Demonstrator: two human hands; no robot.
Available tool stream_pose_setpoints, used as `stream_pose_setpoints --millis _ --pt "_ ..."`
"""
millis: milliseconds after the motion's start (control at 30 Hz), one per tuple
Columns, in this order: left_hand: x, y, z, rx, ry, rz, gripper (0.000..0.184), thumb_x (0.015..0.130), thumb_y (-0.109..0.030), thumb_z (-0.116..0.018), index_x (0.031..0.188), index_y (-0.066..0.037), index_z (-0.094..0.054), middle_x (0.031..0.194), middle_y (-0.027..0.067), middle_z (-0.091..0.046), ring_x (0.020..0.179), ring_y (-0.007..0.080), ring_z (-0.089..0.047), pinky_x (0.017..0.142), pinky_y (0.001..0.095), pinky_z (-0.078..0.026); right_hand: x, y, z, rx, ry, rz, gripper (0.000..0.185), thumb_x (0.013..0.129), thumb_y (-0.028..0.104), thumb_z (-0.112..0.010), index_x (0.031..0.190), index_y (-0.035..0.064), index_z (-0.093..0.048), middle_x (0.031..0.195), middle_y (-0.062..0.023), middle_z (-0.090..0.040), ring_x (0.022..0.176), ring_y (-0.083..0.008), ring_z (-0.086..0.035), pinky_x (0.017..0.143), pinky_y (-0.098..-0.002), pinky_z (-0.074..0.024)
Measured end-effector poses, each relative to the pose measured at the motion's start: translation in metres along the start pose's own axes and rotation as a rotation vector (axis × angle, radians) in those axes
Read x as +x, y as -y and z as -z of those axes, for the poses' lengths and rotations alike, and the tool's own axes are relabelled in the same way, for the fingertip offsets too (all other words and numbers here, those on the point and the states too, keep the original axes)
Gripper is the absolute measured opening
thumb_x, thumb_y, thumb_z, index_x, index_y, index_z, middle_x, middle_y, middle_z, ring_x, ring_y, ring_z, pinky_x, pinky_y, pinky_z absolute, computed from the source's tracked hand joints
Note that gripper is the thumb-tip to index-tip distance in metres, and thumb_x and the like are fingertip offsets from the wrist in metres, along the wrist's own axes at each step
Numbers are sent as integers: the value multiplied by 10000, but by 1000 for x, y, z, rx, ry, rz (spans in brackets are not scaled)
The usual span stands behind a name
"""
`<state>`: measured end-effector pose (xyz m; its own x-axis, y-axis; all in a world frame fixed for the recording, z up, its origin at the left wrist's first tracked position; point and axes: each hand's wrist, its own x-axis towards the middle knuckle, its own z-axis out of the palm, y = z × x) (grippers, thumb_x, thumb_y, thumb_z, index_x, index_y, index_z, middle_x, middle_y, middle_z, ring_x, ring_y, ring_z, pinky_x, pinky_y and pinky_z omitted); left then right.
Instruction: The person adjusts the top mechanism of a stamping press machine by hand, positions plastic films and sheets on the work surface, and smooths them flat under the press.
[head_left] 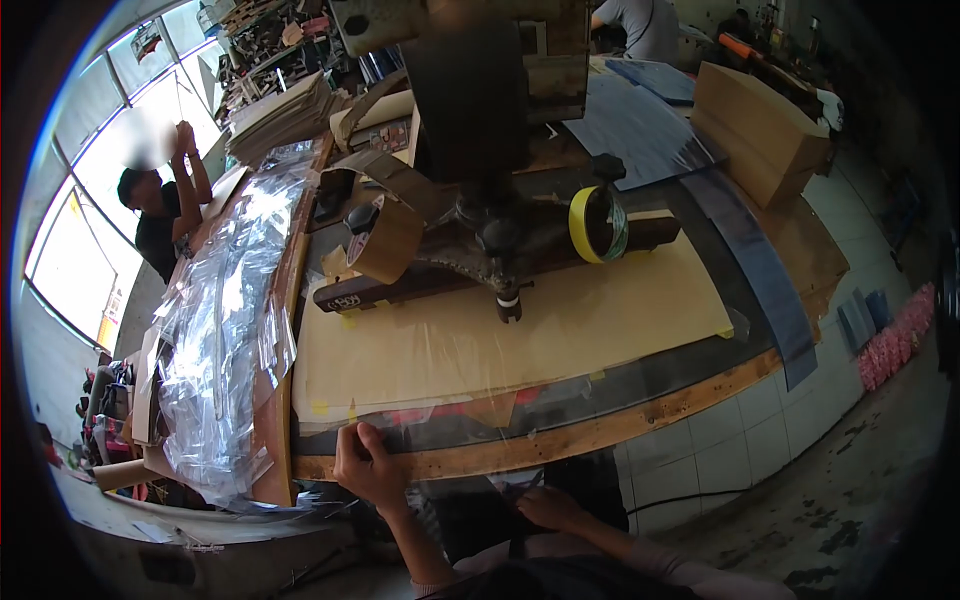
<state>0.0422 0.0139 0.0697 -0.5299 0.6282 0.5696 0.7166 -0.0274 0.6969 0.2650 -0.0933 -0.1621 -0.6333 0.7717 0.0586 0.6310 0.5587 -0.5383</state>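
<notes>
My left hand is at the near left edge of the work table, its fingers curled by the corner of a large tan sheet. What it pinches, if anything, is too small to make out. Below the table edge, close to my body, my right hand is closed, with a pale, shiny scrap beside its fingers. The tan sheet lies flat on a dark mat, with small yellow tape bits at its edges. Above it is a machine's dark metal bar, carrying a yellow tape roll and a brown tape roll.
Crumpled clear plastic film covers the left side. Blue-grey sheets and a cardboard box stand back right. A wooden strip forms the table's front edge. Another person stands at far left; a second is behind.
</notes>
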Motion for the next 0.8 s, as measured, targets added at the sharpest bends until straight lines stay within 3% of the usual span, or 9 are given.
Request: stream_pose_setpoints --millis 100,200,300,400,467,533,600,700,800 --pt "0 1 0 12 -4 23 251 928 -169 -557 752 6 -591 606 76 -616 559 190 -635 524 311 -457 -1 6 13 153 67 -74 156 859 162 -556 896 26 -623 926 -156 -655 923 -306 -642 816 -433 -494" --pt "1 -3 2 35 15 30 238 926 -153 -556 749 3 -589 604 73 -616 557 182 -634 530 310 -460 -6 10 18 102 274 -65 195 849 140 -542 950 -8 -619 972 -196 -649 947 -344 -636 854 -455 -495" --pt "1 -7 0 32 9 70 230 921 -143 -555 743 -2 -586 596 70 -614 552 179 -632 540 312 -461 -17 11 14 258 -93 20 208 818 118 -553 939 -26 -640 966 -209 -652 942 -370 -636 865 -463 -503" --pt "1 -2 1 59 15 76 223 913 -145 -558 741 -6 -586 598 69 -619 553 186 -637 549 320 -467 -20 6 12 158 172 117 172 797 105 -565 859 -19 -668 920 -223 -653 916 -372 -640 857 -473 -506" --pt "3 -1 1 70 22 76 219 908 -149 -561 742 -8 -587 599 68 -623 556 193 -642 553 327 -469 -17 15 40 229 415 -81 236 807 118 -556 978 -15 -649 1085 -219 -619 1045 -361 -599 898 -459 -488" --pt "3 -4 2 67 28 84 218 903 -155 -564 742 -10 -588 598 66 -625 563 202 -647 554 336 -469 -17 19 50 271 510 -145 213 800 128 -567 943 -5 -650 1066 -204 -625 1026 -348 -604 886 -459 -487" --pt "4 -9 2 77 33 93 222 904 -161 -564 741 -12 -591 599 74 -627 579 223 -652 554 350 -468 -34 4 35 281 466 -70 150 776 137 -595 754 10 -671 863 -179 -669 858 -333 -653 822 -475 -503" --pt "4 -8 4 119 47 77 216 900 -168 -569 742 -21 -595 607 79 -635 587 245 -653 562 357 -470 -42 -5 24 135 591 -2 155 773 166 -599 763 26 -664 858 -153 -669 845 -309 -650 807 -464 -493" --pt "4 -9 5 99 41 57 215 898 -175 -576 746 -23 -598 610 76 -639 585 250 -650 564 360 -471 -46 -6 -3 64 461 63 170 783 187 -586 794 35 -660 853 -148 -661 852 -300 -643 815 -455 -481"
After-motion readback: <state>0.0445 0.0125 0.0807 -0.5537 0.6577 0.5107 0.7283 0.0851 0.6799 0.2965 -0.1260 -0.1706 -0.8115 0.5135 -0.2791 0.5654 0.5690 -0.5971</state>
